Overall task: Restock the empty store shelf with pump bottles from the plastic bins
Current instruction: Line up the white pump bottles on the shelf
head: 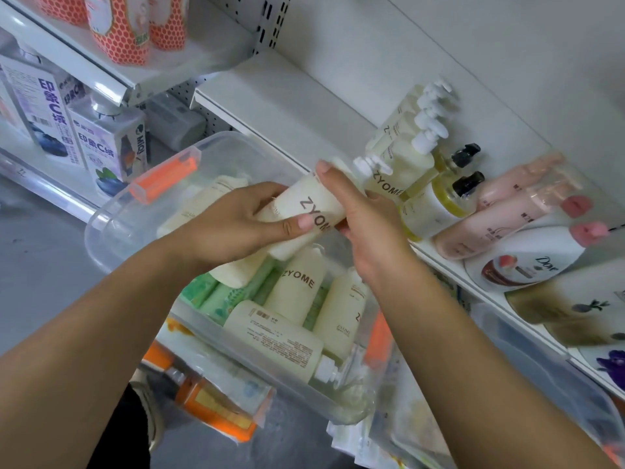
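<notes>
Both hands on one cream ZYOME pump bottle (309, 206), held tilted above the clear plastic bin (111, 211), white pump head toward the shelf; left hand (233, 225) wrapped round the lower body, thumb across the printed name, fingers closed behind; right hand (365, 214) closed round the upper body near the neck, index finger stretched along the top edge. More cream ZYOME bottles (297, 289) lying flat in the bin, over green packets (216, 296), with orange latches (162, 179) at the bin's ends. On the white shelf (304, 106) just beyond, a row of matching cream pump bottles (406, 143) already standing, white pumps lined up toward the back; beside them yellow bottles with black pumps (443, 194), then pink bottles (500, 218) and a white Dove bottle (527, 262). A second bin below, holding something orange (209, 401), possibly a bottle, too blurred to tell. Purple-and-white cartons (108, 147) on the shelving at far left
</notes>
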A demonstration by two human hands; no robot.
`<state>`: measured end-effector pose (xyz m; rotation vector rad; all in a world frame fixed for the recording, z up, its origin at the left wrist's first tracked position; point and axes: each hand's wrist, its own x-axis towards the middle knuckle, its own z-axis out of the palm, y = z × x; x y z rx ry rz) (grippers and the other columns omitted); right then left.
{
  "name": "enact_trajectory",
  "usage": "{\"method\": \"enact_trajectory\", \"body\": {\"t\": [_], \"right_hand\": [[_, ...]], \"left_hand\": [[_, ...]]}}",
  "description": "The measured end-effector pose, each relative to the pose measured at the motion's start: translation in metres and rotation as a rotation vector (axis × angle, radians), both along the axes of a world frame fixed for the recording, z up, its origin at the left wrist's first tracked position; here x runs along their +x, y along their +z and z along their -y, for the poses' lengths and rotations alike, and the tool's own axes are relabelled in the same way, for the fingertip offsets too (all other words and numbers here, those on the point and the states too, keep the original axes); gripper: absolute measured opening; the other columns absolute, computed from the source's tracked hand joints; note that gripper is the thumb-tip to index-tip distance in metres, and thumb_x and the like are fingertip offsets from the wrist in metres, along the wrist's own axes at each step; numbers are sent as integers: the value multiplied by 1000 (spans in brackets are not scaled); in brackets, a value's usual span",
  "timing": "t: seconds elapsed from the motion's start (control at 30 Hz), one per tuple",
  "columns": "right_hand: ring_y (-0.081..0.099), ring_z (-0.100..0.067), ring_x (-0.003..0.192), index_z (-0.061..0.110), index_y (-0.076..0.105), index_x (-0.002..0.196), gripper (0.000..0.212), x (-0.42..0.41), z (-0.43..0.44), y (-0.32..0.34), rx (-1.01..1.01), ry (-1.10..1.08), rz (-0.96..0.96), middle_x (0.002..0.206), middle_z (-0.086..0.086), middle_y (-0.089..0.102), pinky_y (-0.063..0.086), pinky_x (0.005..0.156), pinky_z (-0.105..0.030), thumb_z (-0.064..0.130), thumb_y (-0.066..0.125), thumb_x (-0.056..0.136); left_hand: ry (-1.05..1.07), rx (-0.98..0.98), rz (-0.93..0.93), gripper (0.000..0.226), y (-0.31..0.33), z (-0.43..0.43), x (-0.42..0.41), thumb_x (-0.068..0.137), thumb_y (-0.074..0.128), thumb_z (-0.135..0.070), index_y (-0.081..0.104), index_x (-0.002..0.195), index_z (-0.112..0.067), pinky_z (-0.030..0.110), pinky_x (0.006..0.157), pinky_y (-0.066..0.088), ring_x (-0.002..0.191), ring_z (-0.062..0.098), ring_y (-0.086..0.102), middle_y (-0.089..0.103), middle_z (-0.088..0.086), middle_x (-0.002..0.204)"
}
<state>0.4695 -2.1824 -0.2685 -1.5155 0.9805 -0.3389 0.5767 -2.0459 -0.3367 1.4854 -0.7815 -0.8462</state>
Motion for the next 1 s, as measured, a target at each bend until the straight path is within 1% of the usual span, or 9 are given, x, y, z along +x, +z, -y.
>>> {"method": "enact_trajectory", "body": {"t": [0.07,0.17,0.37,0.5,0.6,0.7,0.8,0.9,1.0], "right_hand": [[77,-13,79,13,75,92,36,8,3,12,-12,40,-23,81,1,79,62,73,-30,43,87,75],[76,-19,96,15,72,106,61,15,15,28,-36,117,-127,101,-3,79,59,93,-42,58,88,66],[76,-23,98,28,56,124,62,32,62,95,-260,287,-206,123,-10,66,63,83,-44,65,75,78],[74,-27,106,36,49,142,80,60,75,128,-312,699,-442,132,-9,63,60,90,-47,56,81,72],[72,-31,109,26,57,137,77,84,74,136,-274,866,-552,132,-11,64,60,88,-46,35,87,66],[72,-31,110,17,62,129,67,101,75,138,-341,925,-561,127,-14,66,62,82,-42,25,87,67],[73,-29,107,18,63,126,63,113,82,147,-407,950,-561,125,-12,67,62,83,-42,23,86,68],[73,-24,106,24,65,125,57,123,98,158,-526,915,-564,124,-7,67,62,84,-41,22,88,72],[74,-21,102,26,65,121,54,132,123,162,-654,801,-576,122,-6,65,63,83,-38,22,90,73]], "left_hand": [[8,-30,-30,56,4,4,-2,71,81,-57,65,118,-31,33,87,55,99,8,69,71,-10,108],[19,-105,-218,51,7,5,0,73,79,-42,67,118,-21,37,81,59,98,19,71,73,-1,107],[34,-193,-471,44,7,7,12,80,72,-40,71,114,-13,48,91,53,104,31,68,71,15,112],[7,-258,-476,51,12,13,19,74,77,-45,72,113,-13,43,85,57,102,30,69,71,16,111],[13,-275,-466,60,13,21,21,69,79,-48,70,116,-12,47,89,56,105,33,68,71,16,114],[28,-304,-483,61,17,27,22,68,82,-50,70,115,-13,47,87,57,108,35,67,71,15,114],[94,-321,-435,48,26,34,22,82,75,-47,69,120,-18,37,83,58,106,24,69,72,6,115],[270,-283,-323,45,22,44,26,89,64,-51,64,127,-26,34,95,53,109,12,67,72,-8,115],[446,-151,-253,30,10,47,34,92,59,-55,70,109,-34,41,101,49,105,8,66,74,-12,106]]}}
